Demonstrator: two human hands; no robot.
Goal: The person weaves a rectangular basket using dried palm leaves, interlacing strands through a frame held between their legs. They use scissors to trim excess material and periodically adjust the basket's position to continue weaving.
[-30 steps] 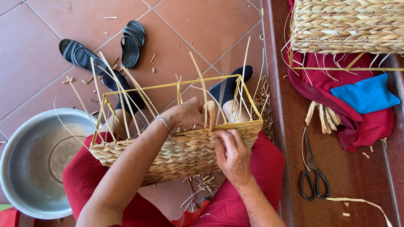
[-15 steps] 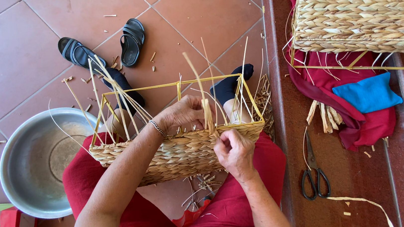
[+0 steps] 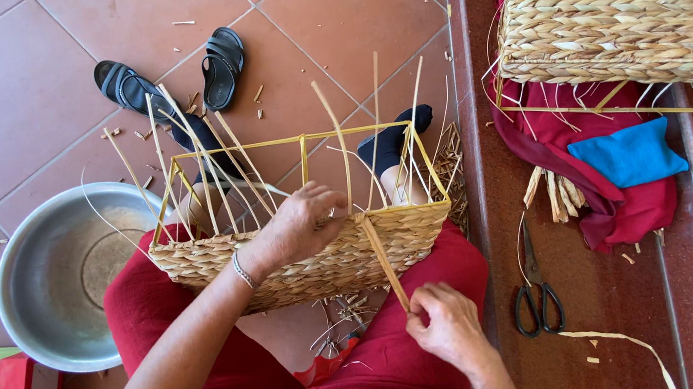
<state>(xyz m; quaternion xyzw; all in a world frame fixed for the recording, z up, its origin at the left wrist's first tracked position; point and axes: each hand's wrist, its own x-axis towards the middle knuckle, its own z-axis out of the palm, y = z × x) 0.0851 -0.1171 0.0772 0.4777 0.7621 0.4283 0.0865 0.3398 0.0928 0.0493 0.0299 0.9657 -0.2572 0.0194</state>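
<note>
Between our knees, on the red-clothed lap, sits the half-woven basket (image 3: pixel 310 258) on its yellow wire frame (image 3: pixel 298 139) — that is where both hands work. Our right hand (image 3: pixel 446 325) has its fingers (image 3: pixel 417 309) pinched together on the near end of a flat straw strand (image 3: pixel 383 259), which runs up and away to the basket's rim. Our left hand (image 3: pixel 302 225) lies over the near rim, fingers curled down on the weave and pressing it; whether they grip a strand underneath we cannot tell.

To do this pull well, we judge the strand should be drawn snug along its own line, not twisted, while the left hand keeps the rim from lifting — a jerk could snap the straw or bend the frame.

Counting outward: one basket in hand; one finished woven basket (image 3: pixel 627 10) at far right, resting on red cloth (image 3: pixel 614 209); one blue cloth (image 3: pixel 630 154); one pair of scissors (image 3: pixel 536 299) to the right; one steel basin (image 3: pixel 63 276) on the floor at left; two dark sandals (image 3: pixel 171 76) on the far tiles; one small bundle of cut straw (image 3: pixel 554 191).
</note>
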